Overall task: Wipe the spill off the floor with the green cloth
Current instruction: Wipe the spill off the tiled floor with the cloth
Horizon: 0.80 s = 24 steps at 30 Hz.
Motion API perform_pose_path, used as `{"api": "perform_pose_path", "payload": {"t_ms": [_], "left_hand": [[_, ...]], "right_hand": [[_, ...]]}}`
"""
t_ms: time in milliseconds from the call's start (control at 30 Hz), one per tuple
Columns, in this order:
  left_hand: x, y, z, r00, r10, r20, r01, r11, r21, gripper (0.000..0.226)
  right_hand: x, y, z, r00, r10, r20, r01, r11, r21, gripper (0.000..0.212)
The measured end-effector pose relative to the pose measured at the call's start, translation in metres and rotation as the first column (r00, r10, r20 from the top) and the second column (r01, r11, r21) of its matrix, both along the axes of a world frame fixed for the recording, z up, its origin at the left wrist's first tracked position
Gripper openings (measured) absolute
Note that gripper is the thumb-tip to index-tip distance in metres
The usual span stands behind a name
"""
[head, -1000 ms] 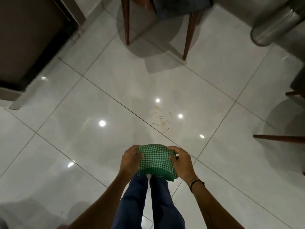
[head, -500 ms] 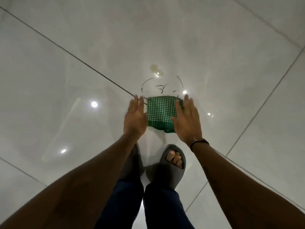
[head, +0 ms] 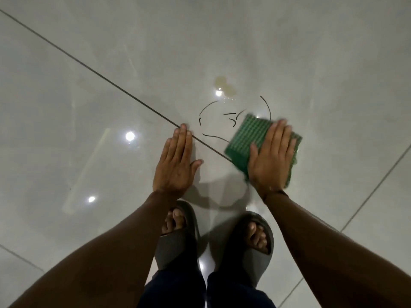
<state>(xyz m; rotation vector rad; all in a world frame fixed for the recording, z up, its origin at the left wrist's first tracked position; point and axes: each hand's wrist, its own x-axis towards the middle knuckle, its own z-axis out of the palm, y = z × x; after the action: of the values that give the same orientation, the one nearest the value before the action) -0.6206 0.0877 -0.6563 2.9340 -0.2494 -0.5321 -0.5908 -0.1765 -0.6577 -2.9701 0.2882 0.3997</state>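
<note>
The left hand (head: pixel 175 165) has let go and is now resting flat and open on the floor (head: pixel 89 85). The right hand (head: pixel 270 158), palm spread, is pressing the cloth (head: pixel 246 136) down, sliding rightward; the spill (head: pixel 224 85) is lying just beyond it, so wiping is starting.

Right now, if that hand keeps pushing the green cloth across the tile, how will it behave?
The green cloth is folded fabric, so probably soft and floppy. Under the flat right hand it should slide easily on the glossy floor, perhaps bunching at the edges.

Right hand (head: pixel 270 161) on cloth (head: pixel 246 138), spill (head: pixel 224 85) beyond it
</note>
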Motion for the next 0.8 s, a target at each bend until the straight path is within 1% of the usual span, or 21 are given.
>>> {"api": "perform_pose_path", "payload": {"t_ms": [33, 67, 100, 133, 167, 200, 233, 267, 333, 367, 400, 433, 467, 533, 567, 600, 633, 700, 733, 767, 800], "left_hand": [[0.002, 0.002, -0.001, 1.0, -0.016, 0.006, 0.016, 1.0, 0.011, 0.085], [0.003, 0.004, -0.002, 0.999, -0.031, 0.017, 0.03, 0.999, 0.009, 0.085], [0.006, 0.007, -0.003, 0.998, -0.043, 0.036, 0.043, 0.999, -0.007, 0.086], [0.007, 0.008, -0.005, 0.997, -0.05, 0.06, 0.051, 0.998, -0.021, 0.087], [0.009, 0.01, -0.006, 0.995, -0.055, 0.081, 0.058, 0.998, -0.028, 0.087], [0.011, 0.013, -0.007, 0.994, -0.054, 0.09, 0.057, 0.998, -0.032, 0.088], [0.012, 0.015, -0.007, 0.994, -0.051, 0.098, 0.054, 0.998, -0.036, 0.088], [0.013, 0.017, -0.008, 0.993, -0.054, 0.107, 0.059, 0.997, -0.041, 0.088], [0.009, 0.017, -0.014, 0.989, -0.062, 0.131, 0.068, 0.997, -0.037, 0.09], [0.008, 0.016, -0.019, 0.987, -0.066, 0.146, 0.071, 0.997, -0.036, 0.091], [0.007, 0.016, -0.024, 0.985, -0.056, 0.161, 0.063, 0.997, -0.038, 0.092], [0.007, 0.02, -0.025, 0.985, -0.031, 0.172, 0.038, 0.999, -0.039, 0.092], [0.008, 0.024, -0.025, 0.985, 0.02, 0.169, -0.013, 0.999, -0.041, 0.093], [0.015, 0.036, -0.022, 0.979, 0.149, 0.137, -0.147, 0.989, -0.027, 0.092], [0.019, 0.043, -0.018, 0.975, 0.188, 0.121, -0.187, 0.982, -0.022, 0.091], [0.025, 0.05, -0.016, 0.973, 0.197, 0.117, -0.195, 0.98, -0.028, 0.091], [0.03, 0.054, -0.016, 0.976, 0.178, 0.121, -0.175, 0.984, -0.035, 0.09], [0.037, 0.051, -0.022, 0.981, 0.105, 0.165, -0.1, 0.994, -0.038, 0.089], [0.041, 0.049, -0.026, 0.981, 0.068, 0.183, -0.063, 0.997, -0.036, 0.087], [0.044, 0.05, -0.029, 0.98, 0.051, 0.194, -0.045, 0.998, -0.033, 0.086], [0.046, 0.05, -0.029, 0.98, 0.037, 0.198, -0.03, 0.999, -0.04, 0.085]], "right_hand": [[0.026, 0.014, 0.0, 0.998, -0.069, -0.002, 0.069, 0.998, -0.012, 0.08], [0.044, 0.028, -0.001, 1.0, 0.006, 0.004, -0.006, 1.0, -0.015, 0.079], [0.049, 0.037, -0.003, 0.985, 0.174, 0.018, -0.173, 0.985, -0.004, 0.078], [0.041, 0.039, -0.008, 0.926, 0.376, 0.025, -0.376, 0.926, 0.016, 0.078], [0.025, 0.035, -0.008, 0.868, 0.496, 0.012, -0.496, 0.867, 0.046, 0.078], [0.009, 0.024, -0.005, 0.849, 0.529, -0.007, -0.528, 0.848, 0.048, 0.078], [-0.006, 0.009, 0.0, 0.868, 0.495, -0.037, -0.494, 0.869, 0.035, 0.076], [-0.014, -0.003, 0.003, 0.919, 0.39, -0.053, -0.39, 0.921, 0.001, 0.075], [0.004, -0.007, 0.003, 0.999, 0.039, -0.018, -0.04, 0.998, -0.047, 0.073], [0.027, 0.006, 0.001, 0.993, -0.111, 0.03, 0.112, 0.992, -0.052, 0.073], [0.053, 0.023, 0.001, 0.986, -0.154, 0.07, 0.158, 0.986, -0.059, 0.074], [0.074, 0.043, 0.001, 0.995, -0.067, 0.072, 0.07, 0.996, -0.047, 0.074], [0.082, 0.06, 0.001, 0.993, 0.087, 0.077, -0.085, 0.996, -0.028, 0.075], [0.064, 0.071, 0.002, 0.925, 0.376, 0.05, -0.378, 0.925, 0.037, 0.077], [0.045, 0.063, 0.007, 0.91, 0.414, 0.012, -0.414, 0.908, 0.07, 0.078], [0.028, 0.046, 0.011, 0.921, 0.389, -0.007, -0.387, 0.918, 0.092, 0.078], [0.023, 0.028, 0.011, 0.951, 0.308, -0.013, -0.306, 0.95, 0.067, 0.078], [0.058, 0.014, 0.005, 1.0, 0.003, 0.025, -0.003, 1.0, -0.004, 0.076], [0.088, 0.026, 0.001, 0.988, -0.136, 0.071, 0.139, 0.99, -0.027, 0.076], [0.115, 0.046, 0.003, 0.981, -0.177, 0.086, 0.18, 0.983, -0.029, 0.077], [0.131, 0.068, 0.005, 0.995, -0.061, 0.073, 0.064, 0.997, -0.039, 0.078]]}}
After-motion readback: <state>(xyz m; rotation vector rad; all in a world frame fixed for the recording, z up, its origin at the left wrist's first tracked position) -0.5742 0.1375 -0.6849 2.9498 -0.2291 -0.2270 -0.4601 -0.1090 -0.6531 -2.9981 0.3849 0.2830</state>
